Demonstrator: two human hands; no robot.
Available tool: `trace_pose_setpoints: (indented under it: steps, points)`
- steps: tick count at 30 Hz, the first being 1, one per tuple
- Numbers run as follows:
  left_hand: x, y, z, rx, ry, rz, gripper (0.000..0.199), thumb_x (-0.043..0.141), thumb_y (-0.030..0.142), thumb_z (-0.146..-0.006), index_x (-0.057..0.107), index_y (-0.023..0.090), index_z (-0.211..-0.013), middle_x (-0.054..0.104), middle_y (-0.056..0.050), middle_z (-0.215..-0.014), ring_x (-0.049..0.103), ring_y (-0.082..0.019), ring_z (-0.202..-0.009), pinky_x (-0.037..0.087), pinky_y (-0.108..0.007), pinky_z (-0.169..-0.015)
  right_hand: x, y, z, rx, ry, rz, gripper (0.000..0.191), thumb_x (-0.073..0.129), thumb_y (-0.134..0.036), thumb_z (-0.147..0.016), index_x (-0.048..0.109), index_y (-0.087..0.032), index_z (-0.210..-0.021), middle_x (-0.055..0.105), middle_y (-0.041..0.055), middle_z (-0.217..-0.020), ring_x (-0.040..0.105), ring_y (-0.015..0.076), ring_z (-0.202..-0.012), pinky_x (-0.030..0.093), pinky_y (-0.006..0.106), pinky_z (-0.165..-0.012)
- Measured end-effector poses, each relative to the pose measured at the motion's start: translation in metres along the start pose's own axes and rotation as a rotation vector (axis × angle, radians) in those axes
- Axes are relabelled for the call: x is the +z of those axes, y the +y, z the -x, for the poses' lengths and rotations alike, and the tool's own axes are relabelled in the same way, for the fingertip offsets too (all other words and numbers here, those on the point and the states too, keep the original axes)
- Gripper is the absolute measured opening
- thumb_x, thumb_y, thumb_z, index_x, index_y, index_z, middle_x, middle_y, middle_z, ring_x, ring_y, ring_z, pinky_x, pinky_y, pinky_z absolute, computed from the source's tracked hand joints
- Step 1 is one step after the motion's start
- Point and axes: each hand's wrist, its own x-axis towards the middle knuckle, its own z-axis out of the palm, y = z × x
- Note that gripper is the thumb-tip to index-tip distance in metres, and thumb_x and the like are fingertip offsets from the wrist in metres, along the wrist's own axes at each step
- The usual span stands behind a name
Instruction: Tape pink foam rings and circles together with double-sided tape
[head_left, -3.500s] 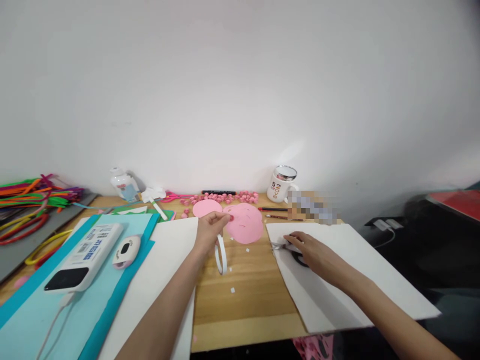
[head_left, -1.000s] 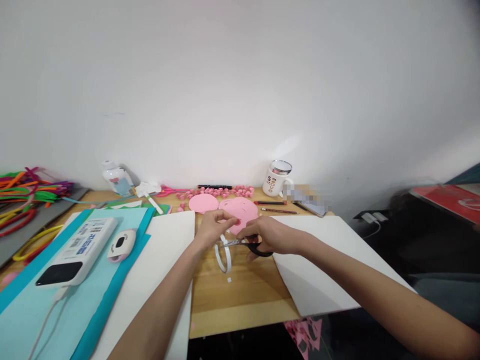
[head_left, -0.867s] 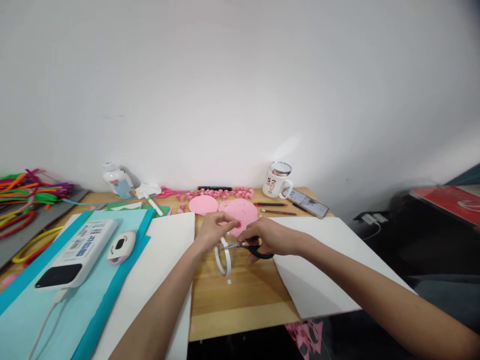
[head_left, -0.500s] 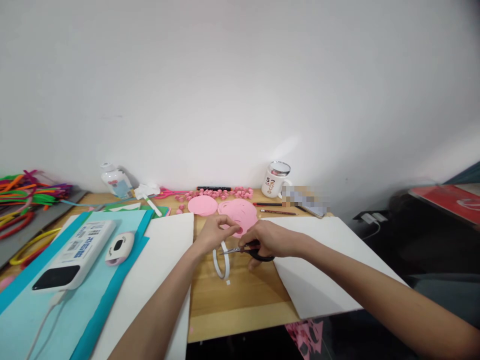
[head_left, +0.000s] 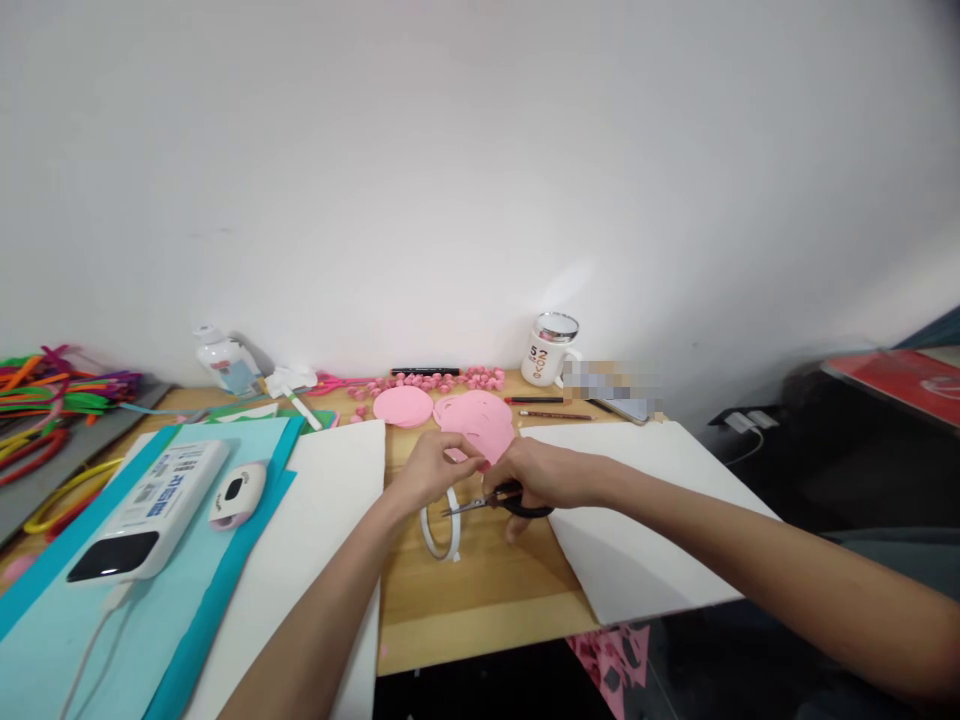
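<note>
My left hand [head_left: 436,468] is closed, thumb and finger pinched together at what looks like a small pink piece [head_left: 485,465], mostly hidden by the fingers. Under this hand a thin white ring, like a roll of tape [head_left: 424,530], hangs or stands upright; its top is hidden behind the hand. A pair of scissors [head_left: 516,500] with black handles is held in my right hand [head_left: 538,474], the blades pointing left across the ring's near edge. The fingertips of both hands almost meet. Just beyond them lie cut pink paper rounds [head_left: 476,415].
Several small pink paper rolls [head_left: 435,384] lie by the wall near a black marker [head_left: 424,371]. A white mug [head_left: 541,358] stands behind a pencil [head_left: 555,415]. White boards [head_left: 637,500] flank both arms. At left are a power bank [head_left: 150,510] and pipe cleaners [head_left: 45,395].
The view has shifted slightly. Both hands stay close together in nearly the same pose, with the scissors tips still at the white ring.
</note>
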Motion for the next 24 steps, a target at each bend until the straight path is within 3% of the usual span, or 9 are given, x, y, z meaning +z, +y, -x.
trace_pose_setpoints:
  steps: [9, 15, 18, 20, 24]
  points:
    - [0.003, -0.004, 0.000, -0.023, -0.073, 0.001, 0.011, 0.059, 0.021, -0.067, 0.067, 0.013, -0.066, 0.068, -0.003, -0.067, 0.060, -0.013, -0.055, 0.044, -0.019, -0.049, -0.004, 0.004, -0.006, -0.062, -0.061, 0.166, 0.016, 0.070, -0.028, -0.066, 0.062, -0.014, -0.068, 0.055, -0.0020, -0.055, 0.044, 0.0080, -0.050, 0.028, 0.018, -0.048]
    - [-0.004, -0.003, -0.001, -0.027, -0.065, 0.002, 0.012, 0.065, 0.024, -0.061, 0.067, 0.013, -0.063, 0.067, -0.004, -0.065, 0.059, -0.014, -0.058, 0.042, -0.019, -0.047, -0.012, 0.001, 0.006, 0.007, 0.218, 0.545, 0.021, 0.061, -0.032, -0.075, 0.060, -0.017, -0.090, 0.059, 0.0065, -0.075, 0.051, 0.0161, -0.067, 0.030, 0.025, -0.059]
    - [-0.007, -0.003, -0.002, -0.058, 0.014, -0.023, 0.012, 0.064, 0.026, -0.063, 0.066, 0.014, -0.062, 0.067, -0.003, -0.065, 0.058, -0.012, -0.054, 0.041, -0.018, -0.045, -0.011, 0.019, 0.028, 0.133, 0.280, 0.486, 0.027, 0.061, -0.019, -0.071, 0.055, -0.018, -0.098, 0.058, 0.0067, -0.087, 0.052, 0.0175, -0.076, 0.033, 0.025, -0.062]
    - [-0.008, -0.006, -0.002, -0.094, 0.041, -0.038, 0.013, 0.062, 0.026, -0.065, 0.064, 0.014, -0.062, 0.064, -0.001, -0.058, 0.053, -0.010, -0.044, 0.036, -0.017, -0.038, -0.006, 0.037, 0.045, 0.261, 0.225, 0.437, 0.035, 0.058, -0.008, -0.065, 0.054, -0.019, -0.099, 0.058, 0.0060, -0.090, 0.053, 0.0184, -0.081, 0.034, 0.024, -0.065]
    - [-0.006, -0.013, -0.002, -0.143, 0.026, -0.037, 0.012, 0.061, 0.025, -0.065, 0.062, 0.014, -0.062, 0.056, 0.003, -0.043, 0.052, -0.011, -0.035, 0.032, -0.017, -0.035, 0.003, 0.069, 0.071, 0.485, 0.103, 0.341, 0.041, 0.057, -0.009, -0.062, 0.056, -0.021, -0.101, 0.059, 0.0060, -0.091, 0.055, 0.0203, -0.082, 0.037, 0.025, -0.067]
